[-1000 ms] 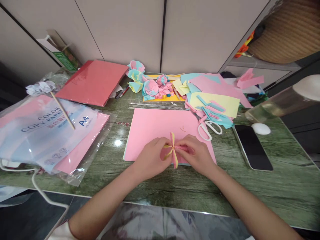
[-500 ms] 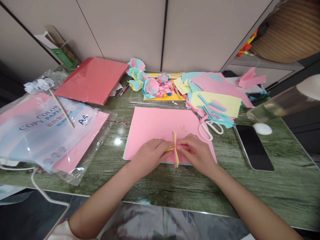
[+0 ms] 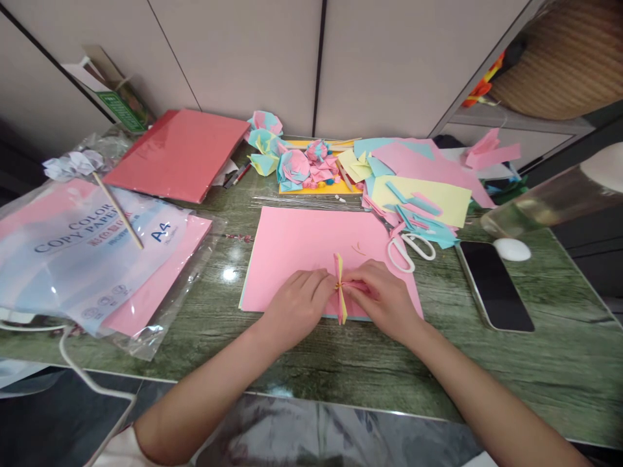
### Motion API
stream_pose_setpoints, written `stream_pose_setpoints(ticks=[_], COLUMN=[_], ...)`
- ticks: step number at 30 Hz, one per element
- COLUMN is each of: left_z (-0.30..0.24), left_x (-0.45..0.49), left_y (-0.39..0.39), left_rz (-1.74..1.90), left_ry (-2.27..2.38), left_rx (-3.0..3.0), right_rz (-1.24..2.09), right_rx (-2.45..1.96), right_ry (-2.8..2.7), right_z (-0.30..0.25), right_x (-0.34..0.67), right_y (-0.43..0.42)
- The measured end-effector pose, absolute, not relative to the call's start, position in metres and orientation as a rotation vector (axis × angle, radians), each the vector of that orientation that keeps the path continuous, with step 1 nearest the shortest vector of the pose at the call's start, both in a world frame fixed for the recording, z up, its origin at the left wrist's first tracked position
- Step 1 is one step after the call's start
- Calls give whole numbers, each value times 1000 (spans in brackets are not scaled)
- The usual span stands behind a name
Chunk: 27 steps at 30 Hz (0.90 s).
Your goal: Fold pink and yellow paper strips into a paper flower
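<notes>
Between my two hands is a folded paper flower (image 3: 339, 299) of pink and yellow strips, with flaps spread up and down from a pinched centre. My left hand (image 3: 298, 303) is closed on its left side, and the fingers hide the part there. From the right, my right hand (image 3: 382, 295) pinches a pink folded flap between thumb and fingers. Both hands work just over a stack of pink paper (image 3: 302, 243), whose lower edge shows a blue sheet beneath. White-handled scissors (image 3: 402, 250) lie at the stack's right edge, their blades partly under paper scraps.
A phone (image 3: 495, 285) and a white mouse-like object (image 3: 512, 250) lie to the right, near a clear bottle (image 3: 535, 201). Crumpled paper flowers (image 3: 294, 168) and cut scraps (image 3: 423, 201) fill the back. Bagged copy paper (image 3: 111, 253) and a red pack (image 3: 180, 155) are at left.
My left fingers have shifted slightly and now cover the yellow loop that showed at the flower's left side. My right hand keeps its pinch in nearly the same place.
</notes>
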<state>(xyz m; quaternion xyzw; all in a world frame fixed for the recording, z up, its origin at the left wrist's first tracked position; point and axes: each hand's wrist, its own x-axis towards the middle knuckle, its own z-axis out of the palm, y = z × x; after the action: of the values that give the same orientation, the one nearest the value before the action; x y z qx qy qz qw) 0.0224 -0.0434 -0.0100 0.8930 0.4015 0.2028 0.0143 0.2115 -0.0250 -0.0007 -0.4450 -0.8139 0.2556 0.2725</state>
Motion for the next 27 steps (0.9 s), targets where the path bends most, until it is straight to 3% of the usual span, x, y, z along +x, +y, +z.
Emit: stream_pose_setpoints(ticks=[18,27], left_z=[-5,-2], left_x=[31,27], left_y=[-44,-39], left_rz=[398,335], left_ry=[1374,1339], left_rx=[2662,2634], right_rz=[326,351], right_rx=[-1062,-1086], right_ry=[-2352,-2398], right_z=[-11,-7], right_x=[213,212], right_y=[-24,-22])
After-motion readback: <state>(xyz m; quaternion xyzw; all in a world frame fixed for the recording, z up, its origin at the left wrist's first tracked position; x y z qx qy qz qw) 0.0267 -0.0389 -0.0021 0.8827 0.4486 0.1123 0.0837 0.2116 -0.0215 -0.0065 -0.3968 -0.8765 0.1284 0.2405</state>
